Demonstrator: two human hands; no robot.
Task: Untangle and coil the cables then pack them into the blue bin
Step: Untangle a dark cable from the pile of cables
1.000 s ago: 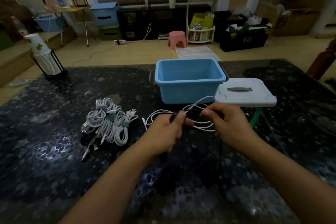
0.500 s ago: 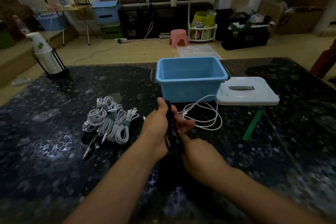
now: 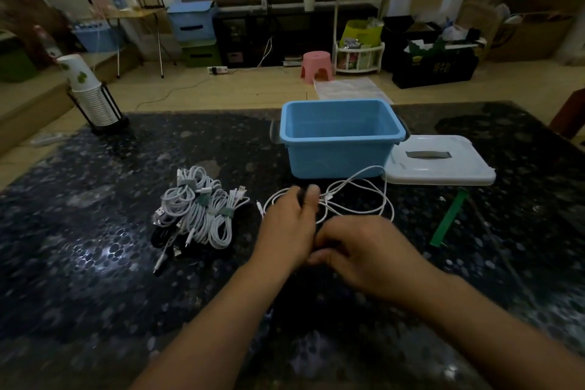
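Note:
The blue bin [image 3: 340, 157] stands open in the middle of the dark table. A loose white cable [image 3: 364, 196] lies in loops just in front of it. My left hand [image 3: 289, 225] grips a black cable [image 3: 303, 196], which shows between thumb and fingers. My right hand [image 3: 364, 252] is curled close beside the left wrist; the black cable there is hidden in the dark. A pile of coiled white cables with green ties [image 3: 201, 212] lies to the left of my hands.
The bin's white lid [image 3: 440, 165] lies to its right, with a green strip [image 3: 449, 220] in front of it. A stack of paper cups in a black holder [image 3: 91, 98] stands at the table's far left corner.
My right hand swung from the right of the left hand down under it, then up beside the left wrist. My left hand kept hold of the black cable. The white cable stayed on the table.

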